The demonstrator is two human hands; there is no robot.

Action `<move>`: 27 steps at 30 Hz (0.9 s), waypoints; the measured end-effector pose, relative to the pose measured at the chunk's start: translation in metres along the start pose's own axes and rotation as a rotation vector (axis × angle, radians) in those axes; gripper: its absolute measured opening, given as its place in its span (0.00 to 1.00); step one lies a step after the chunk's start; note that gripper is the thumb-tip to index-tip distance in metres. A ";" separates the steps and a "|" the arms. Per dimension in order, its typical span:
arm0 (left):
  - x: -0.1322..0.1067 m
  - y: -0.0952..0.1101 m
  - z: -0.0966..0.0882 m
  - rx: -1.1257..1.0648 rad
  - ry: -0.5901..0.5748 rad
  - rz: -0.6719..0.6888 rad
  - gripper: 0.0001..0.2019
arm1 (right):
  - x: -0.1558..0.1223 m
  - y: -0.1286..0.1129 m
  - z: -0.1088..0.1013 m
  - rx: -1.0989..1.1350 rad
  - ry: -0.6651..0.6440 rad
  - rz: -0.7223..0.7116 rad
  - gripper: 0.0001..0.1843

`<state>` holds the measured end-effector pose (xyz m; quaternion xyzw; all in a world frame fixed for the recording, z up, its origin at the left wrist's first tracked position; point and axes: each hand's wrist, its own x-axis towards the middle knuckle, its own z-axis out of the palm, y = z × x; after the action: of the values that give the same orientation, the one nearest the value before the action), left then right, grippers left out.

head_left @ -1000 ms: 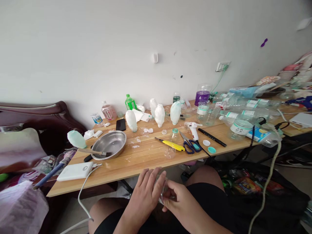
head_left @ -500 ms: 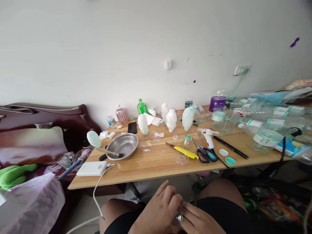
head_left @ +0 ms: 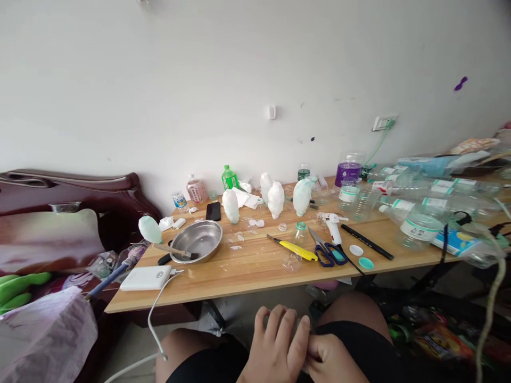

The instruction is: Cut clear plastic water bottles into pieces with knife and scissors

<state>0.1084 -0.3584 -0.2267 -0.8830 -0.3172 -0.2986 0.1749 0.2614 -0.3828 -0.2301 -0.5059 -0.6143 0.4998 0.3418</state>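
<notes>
My two hands meet low over my lap, in front of the wooden table [head_left: 247, 272]. My left hand [head_left: 275, 348] curls its fingers over a small clear plastic piece that is almost hidden between the hands. My right hand [head_left: 333, 361] pinches the same piece from the right. Nearest on the table edge are a clear bottle top [head_left: 293, 260], a yellow utility knife [head_left: 293, 248] and blue-handled scissors [head_left: 325, 250].
The table holds a steel bowl [head_left: 196, 240] with a brush, a white power bank [head_left: 146, 277] with a cable, a phone [head_left: 213, 211], several white-coated bottles [head_left: 275, 199], a glue gun [head_left: 331, 226] and several clear bottles [head_left: 415, 205]. A dark wooden seat [head_left: 80, 197] stands at the left.
The view has shifted left and tilted up, so my hands sit lower in the picture. They stay together on the clear piece, with the left fingers now more curled over it.
</notes>
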 end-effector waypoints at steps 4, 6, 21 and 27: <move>-0.001 -0.014 0.004 -0.087 0.063 -0.080 0.21 | 0.006 -0.039 -0.016 0.553 -0.017 0.206 0.20; 0.003 -0.025 0.006 -0.286 0.088 -0.278 0.22 | 0.005 -0.045 -0.028 0.737 0.137 0.208 0.25; 0.045 -0.011 -0.011 -2.192 0.679 -1.670 0.26 | -0.005 -0.028 -0.031 -0.539 0.461 -0.858 0.19; 0.040 0.001 -0.008 -2.333 0.470 -1.756 0.26 | 0.024 -0.047 -0.037 -0.905 0.173 -1.170 0.08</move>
<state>0.1304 -0.3446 -0.1945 0.0161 -0.2889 -0.5199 -0.8037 0.2767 -0.3495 -0.1773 -0.2253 -0.9000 -0.1073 0.3575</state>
